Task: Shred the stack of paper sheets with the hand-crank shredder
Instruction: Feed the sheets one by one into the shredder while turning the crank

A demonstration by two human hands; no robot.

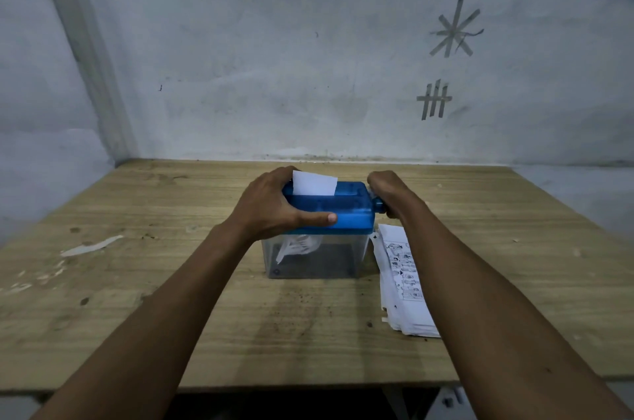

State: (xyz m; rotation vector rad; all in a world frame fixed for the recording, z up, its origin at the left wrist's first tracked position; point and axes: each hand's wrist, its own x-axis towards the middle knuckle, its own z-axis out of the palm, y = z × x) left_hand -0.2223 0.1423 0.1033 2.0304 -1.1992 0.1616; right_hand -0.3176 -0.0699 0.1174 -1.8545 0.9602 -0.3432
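A hand-crank shredder with a blue top and a clear bin stands mid-table. A white sheet sticks up out of its slot, and white strips hang inside the bin. My left hand clasps the blue top's left end, thumb along its front. My right hand is closed around the crank at the shredder's right side; the handle itself is mostly hidden. A stack of printed paper sheets lies on the table to the right of the bin, partly under my right forearm.
The wooden table meets a grey wall along its far edge and a corner at the left. A white paper scrap lies on the left part of the table. Tape marks are on the wall at upper right.
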